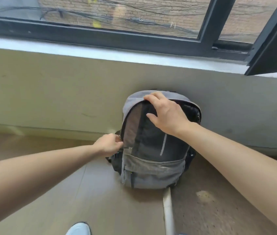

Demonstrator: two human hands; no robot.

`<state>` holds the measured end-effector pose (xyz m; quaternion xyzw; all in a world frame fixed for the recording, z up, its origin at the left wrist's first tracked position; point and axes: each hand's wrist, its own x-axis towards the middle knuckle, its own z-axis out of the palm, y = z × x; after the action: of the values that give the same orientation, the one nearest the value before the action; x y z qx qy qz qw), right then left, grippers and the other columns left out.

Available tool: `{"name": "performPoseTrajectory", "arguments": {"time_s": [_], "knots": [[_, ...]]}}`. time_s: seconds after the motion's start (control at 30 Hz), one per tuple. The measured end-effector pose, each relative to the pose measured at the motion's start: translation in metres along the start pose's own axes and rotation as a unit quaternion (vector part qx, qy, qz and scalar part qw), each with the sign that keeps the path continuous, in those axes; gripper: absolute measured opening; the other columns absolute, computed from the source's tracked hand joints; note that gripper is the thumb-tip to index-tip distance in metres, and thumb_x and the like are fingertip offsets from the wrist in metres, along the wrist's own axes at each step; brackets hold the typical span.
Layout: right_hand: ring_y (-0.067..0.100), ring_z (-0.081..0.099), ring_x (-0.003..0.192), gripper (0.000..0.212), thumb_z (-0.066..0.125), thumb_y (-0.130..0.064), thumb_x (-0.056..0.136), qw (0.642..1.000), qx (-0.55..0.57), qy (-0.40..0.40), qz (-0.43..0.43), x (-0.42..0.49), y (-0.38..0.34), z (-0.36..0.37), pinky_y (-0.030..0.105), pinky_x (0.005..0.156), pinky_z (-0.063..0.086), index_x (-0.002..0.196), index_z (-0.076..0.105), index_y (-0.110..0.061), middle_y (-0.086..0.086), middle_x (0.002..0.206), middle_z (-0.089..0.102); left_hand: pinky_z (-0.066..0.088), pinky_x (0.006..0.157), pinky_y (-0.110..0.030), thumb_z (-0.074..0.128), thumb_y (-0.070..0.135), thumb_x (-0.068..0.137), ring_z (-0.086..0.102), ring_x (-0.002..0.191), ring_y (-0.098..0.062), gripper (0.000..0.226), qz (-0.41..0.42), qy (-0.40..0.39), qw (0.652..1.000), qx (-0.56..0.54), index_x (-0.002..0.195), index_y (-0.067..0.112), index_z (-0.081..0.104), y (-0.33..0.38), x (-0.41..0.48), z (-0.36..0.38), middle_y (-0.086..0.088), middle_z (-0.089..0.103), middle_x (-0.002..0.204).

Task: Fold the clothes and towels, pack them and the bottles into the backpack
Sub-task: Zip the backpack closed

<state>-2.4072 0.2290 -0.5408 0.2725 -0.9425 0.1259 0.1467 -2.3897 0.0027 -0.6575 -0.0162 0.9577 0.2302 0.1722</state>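
Note:
A grey and black backpack (153,168) stands upright on the wooden floor, leaning against the wall under the window. My left hand (109,144) pinches the zipper pull at the backpack's left side, about halfway up. My right hand (165,114) lies across the top of the front panel, its fingers curled over the upper edge next to the zip opening. The main compartment's zip looks partly open along the top right. No clothes, towels or bottles are in view.
A beige wall (58,99) with a pale sill runs behind the backpack. A black window sash (273,48) swings inward at the upper right. A white strip (168,211) lies on the floor in front of the backpack, and a shoe tip (80,228) shows at the bottom.

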Motion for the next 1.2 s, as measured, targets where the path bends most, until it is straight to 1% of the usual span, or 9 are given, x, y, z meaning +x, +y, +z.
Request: {"name": "performPoseTrajectory", "arguments": {"time_s": [0.13, 0.23, 0.33, 0.43, 0.6, 0.73, 0.9, 1.07, 1.2], "knots": [[0.033, 0.063, 0.106, 0.053, 0.068, -0.028, 0.095, 0.999, -0.014, -0.017, 0.036, 0.008, 0.002, 0.006, 0.049, 0.089, 0.053, 0.143, 0.05, -0.017, 0.002, 0.134, 0.049, 0.047, 0.062, -0.028, 0.047, 0.052, 0.102, 0.063, 0.073, -0.023, 0.048, -0.062, -0.078, 0.976, -0.194, 0.091, 0.01, 0.068, 0.0, 0.001, 0.03, -0.006, 0.076, 0.087], [0.034, 0.062, 0.106, 0.048, 0.069, -0.028, 0.094, 0.999, -0.005, -0.017, 0.041, 0.009, 0.001, 0.008, 0.051, 0.091, 0.053, 0.138, 0.053, -0.018, 0.003, 0.128, 0.049, 0.034, 0.048, -0.022, 0.047, 0.038, 0.106, 0.05, 0.057, -0.019, 0.043, -0.089, -0.074, 0.961, -0.251, 0.082, 0.009, 0.069, 0.005, -0.003, 0.034, -0.001, 0.061, 0.067], [0.033, 0.062, 0.107, 0.046, 0.07, -0.027, 0.093, 0.999, 0.013, -0.022, 0.046, 0.008, 0.001, 0.009, 0.052, 0.092, 0.053, 0.136, 0.055, -0.019, 0.002, 0.126, 0.05, 0.028, 0.044, -0.022, 0.053, 0.027, 0.107, 0.036, 0.051, -0.015, 0.036, -0.106, -0.111, 0.941, -0.302, 0.093, 0.002, 0.075, 0.007, -0.009, 0.034, -0.001, 0.042, 0.061], [0.031, 0.062, 0.106, 0.046, 0.07, -0.034, 0.092, 0.998, 0.026, -0.023, 0.047, 0.006, 0.001, 0.006, 0.052, 0.092, 0.053, 0.134, 0.057, -0.02, 0.0, 0.124, 0.052, 0.034, 0.048, -0.022, 0.063, 0.027, 0.103, 0.041, 0.054, -0.012, 0.029, -0.112, -0.136, 0.923, -0.343, 0.088, 0.005, 0.077, 0.007, -0.014, 0.03, 0.0, 0.048, 0.06], [0.028, 0.062, 0.096, 0.048, 0.068, -0.058, 0.087, 0.993, 0.004, 0.021, 0.112, 0.005, -0.004, 0.003, 0.044, 0.082, 0.054, 0.115, 0.061, -0.02, 0.0, 0.112, 0.055, 0.036, 0.043, -0.014, 0.069, 0.023, 0.099, 0.049, 0.055, -0.008, 0.029, -0.03, -0.077, 0.938, -0.337, 0.073, 0.012, 0.067, 0.017, -0.021, 0.015, 0.003, 0.056, 0.06], [0.03, 0.059, 0.084, 0.042, 0.069, -0.05, 0.083, 0.988, -0.015, 0.038, 0.146, 0.006, -0.013, 0.008, 0.04, 0.073, 0.05, 0.103, 0.053, -0.017, 0.003, 0.105, 0.049, 0.041, 0.059, -0.022, 0.068, 0.028, 0.1, 0.05, 0.066, -0.016, 0.024, 0.018, -0.012, 0.937, -0.349, 0.083, 0.01, 0.068, 0.029, -0.023, 0.009, 0.0, 0.059, 0.07], [0.029, 0.058, 0.089, 0.036, 0.071, -0.033, 0.084, 0.991, 0.055, 0.014, 0.119, 0.003, -0.01, 0.011, 0.039, 0.077, 0.05, 0.108, 0.052, -0.015, 0.002, 0.109, 0.046, 0.039, 0.051, -0.011, 0.066, 0.025, 0.101, 0.053, 0.064, -0.007, 0.022, 0.059, 0.061, 0.906, -0.414, 0.086, 0.01, 0.071, 0.05, -0.022, -0.023, 0.004, 0.063, 0.073], [0.014, 0.053, 0.085, 0.042, 0.075, -0.041, 0.087, 0.99, 0.111, 0.015, 0.082, -0.002, 0.005, 0.008, 0.03, 0.081, 0.049, 0.116, 0.058, -0.015, -0.004, 0.11, 0.049, 0.037, 0.049, -0.012, 0.065, 0.024, 0.101, 0.047, 0.057, -0.006, 0.026, 0.086, 0.095, 0.882, -0.453, 0.078, 0.013, 0.07, 0.072, -0.027, -0.041, 0.005, 0.057, 0.065], [0.012, 0.056, 0.088, 0.047, 0.074, -0.042, 0.089, 0.988, 0.143, 0.006, 0.067, -0.004, 0.013, 0.007, 0.029, 0.083, 0.052, 0.126, 0.059, -0.016, -0.007, 0.112, 0.051, 0.038, 0.05, -0.01, 0.066, 0.02, 0.1, 0.048, 0.049, -0.001, 0.03, 0.12, 0.137, 0.863, -0.472, 0.071, 0.013, 0.07, 0.093, -0.029, -0.066, 0.005, 0.06, 0.061]]}}
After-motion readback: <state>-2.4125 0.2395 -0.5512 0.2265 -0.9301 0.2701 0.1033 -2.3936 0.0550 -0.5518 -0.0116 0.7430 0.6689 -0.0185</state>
